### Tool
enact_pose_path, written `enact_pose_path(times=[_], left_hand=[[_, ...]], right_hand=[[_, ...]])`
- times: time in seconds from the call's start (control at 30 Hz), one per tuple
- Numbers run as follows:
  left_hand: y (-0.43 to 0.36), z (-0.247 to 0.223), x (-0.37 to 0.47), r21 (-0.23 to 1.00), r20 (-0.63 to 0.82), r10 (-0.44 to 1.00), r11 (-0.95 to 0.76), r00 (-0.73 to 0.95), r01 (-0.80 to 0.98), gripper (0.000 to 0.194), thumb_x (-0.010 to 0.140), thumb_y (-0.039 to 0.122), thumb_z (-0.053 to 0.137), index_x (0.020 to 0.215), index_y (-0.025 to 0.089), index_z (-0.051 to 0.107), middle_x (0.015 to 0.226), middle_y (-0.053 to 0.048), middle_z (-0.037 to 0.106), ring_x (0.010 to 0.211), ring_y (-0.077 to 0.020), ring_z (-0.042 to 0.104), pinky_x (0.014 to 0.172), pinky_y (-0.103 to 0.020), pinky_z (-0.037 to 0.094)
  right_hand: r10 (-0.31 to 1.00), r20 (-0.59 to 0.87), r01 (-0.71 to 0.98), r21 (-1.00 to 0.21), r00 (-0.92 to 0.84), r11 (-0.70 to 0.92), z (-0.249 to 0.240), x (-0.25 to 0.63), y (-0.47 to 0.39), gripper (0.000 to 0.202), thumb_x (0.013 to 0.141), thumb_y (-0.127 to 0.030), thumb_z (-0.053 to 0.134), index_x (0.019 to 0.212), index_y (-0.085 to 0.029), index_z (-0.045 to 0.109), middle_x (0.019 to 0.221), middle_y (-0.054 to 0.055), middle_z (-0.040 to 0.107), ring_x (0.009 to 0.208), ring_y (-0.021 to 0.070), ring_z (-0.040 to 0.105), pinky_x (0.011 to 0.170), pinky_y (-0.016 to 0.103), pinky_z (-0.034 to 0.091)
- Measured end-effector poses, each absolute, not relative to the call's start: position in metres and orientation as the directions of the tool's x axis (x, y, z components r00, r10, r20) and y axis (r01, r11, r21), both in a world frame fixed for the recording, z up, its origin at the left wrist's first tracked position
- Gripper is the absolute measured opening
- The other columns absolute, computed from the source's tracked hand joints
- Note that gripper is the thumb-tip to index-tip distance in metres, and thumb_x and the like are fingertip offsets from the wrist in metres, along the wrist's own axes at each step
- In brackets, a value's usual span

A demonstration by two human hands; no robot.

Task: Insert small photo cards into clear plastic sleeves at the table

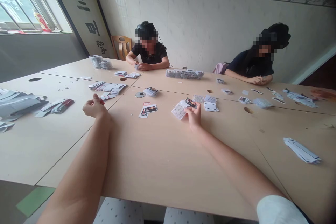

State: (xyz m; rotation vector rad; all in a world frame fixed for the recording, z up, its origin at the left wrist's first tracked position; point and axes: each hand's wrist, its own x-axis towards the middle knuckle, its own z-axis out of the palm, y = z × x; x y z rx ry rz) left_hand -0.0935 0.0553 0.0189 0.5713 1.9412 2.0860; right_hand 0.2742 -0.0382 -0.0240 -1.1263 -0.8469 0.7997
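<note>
My right hand (194,116) is closed on a dark-printed photo card (190,103) and a clear plastic sheet or case with small marks (179,110), held above the table. My left hand (95,107) is curled, fingers pinched together, beside a pile of white paper strips (111,88); what is between its fingertips, if anything, is too small to make out. Between my hands lie two photo cards (151,108), overlapping on the table, with a small red-edged label (146,103) just behind them. A stack of clear-packed cards (151,91) sits farther back.
Two people sit across the table, each with hands (145,66) (258,79) at small items. A row of packed stacks (185,74) stands between them. White strips (19,103) pile at left, more (301,149) at right. Cable holes (248,110) pierce the tabletop.
</note>
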Motion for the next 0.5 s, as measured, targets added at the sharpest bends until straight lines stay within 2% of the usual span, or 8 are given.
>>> enact_pose_path(times=[0.1, 0.23, 0.3, 0.43, 0.5], left_hand=[[0.053, 0.0196, -0.0931, 0.991, 0.125, 0.432, -0.102, -0.893, 0.09, 0.009, 0.085, 0.018, 0.055, 0.086, 0.01, 0.057, 0.068, 0.001, 0.057, 0.058, -0.0077, 0.052, 0.06, -0.023, 0.046], [0.0506, 0.0183, -0.0939, 0.988, 0.134, 0.423, -0.128, -0.896, 0.088, 0.021, 0.078, 0.006, 0.059, 0.098, 0.009, 0.063, 0.08, -0.002, 0.062, 0.065, -0.0077, 0.055, 0.066, -0.023, 0.048], [0.0512, 0.0169, -0.0946, 0.985, 0.143, 0.417, -0.151, -0.897, 0.087, 0.024, 0.076, 0.007, 0.062, 0.1, 0.009, 0.065, 0.087, -0.003, 0.064, 0.069, -0.0085, 0.057, 0.07, -0.024, 0.049], [0.0554, 0.0148, -0.0956, 0.977, 0.164, 0.396, -0.189, -0.904, 0.094, 0.024, 0.084, 0.02, 0.06, 0.102, 0.006, 0.066, 0.088, -0.005, 0.065, 0.076, -0.0109, 0.059, 0.077, -0.027, 0.05], [0.0569, 0.0141, -0.0957, 0.977, 0.165, 0.398, -0.19, -0.903, 0.095, 0.022, 0.084, 0.019, 0.059, 0.1, 0.006, 0.068, 0.087, -0.005, 0.066, 0.076, -0.0105, 0.059, 0.079, -0.027, 0.05]], right_hand=[[0.876, 0.161, -0.11, -0.966, 0.455, 0.235, -0.0245, 0.2741, -0.0381, 0.05, 0.065, -0.025, 0.067, 0.107, -0.025, 0.04, 0.068, -0.006, 0.059, 0.057, 0.0148, 0.053, 0.056, 0.028, 0.045], [0.876, 0.162, -0.112, -0.965, 0.454, 0.236, -0.0251, 0.2744, -0.0379, 0.05, 0.065, -0.025, 0.067, 0.107, -0.025, 0.041, 0.069, -0.006, 0.06, 0.057, 0.0145, 0.053, 0.055, 0.028, 0.045], [0.876, 0.163, -0.108, -0.966, 0.453, 0.236, -0.0255, 0.2746, -0.0378, 0.049, 0.065, -0.025, 0.067, 0.107, -0.025, 0.041, 0.069, -0.006, 0.06, 0.056, 0.0142, 0.053, 0.055, 0.028, 0.045], [0.877, 0.169, -0.099, -0.966, 0.45, 0.237, -0.0259, 0.2747, -0.0374, 0.048, 0.066, -0.025, 0.067, 0.107, -0.025, 0.041, 0.068, -0.006, 0.06, 0.055, 0.0139, 0.052, 0.055, 0.027, 0.045], [0.877, 0.167, -0.098, -0.967, 0.452, 0.234, -0.0257, 0.2746, -0.0376, 0.048, 0.066, -0.025, 0.067, 0.107, -0.025, 0.041, 0.069, -0.006, 0.06, 0.057, 0.0145, 0.053, 0.055, 0.027, 0.045]])
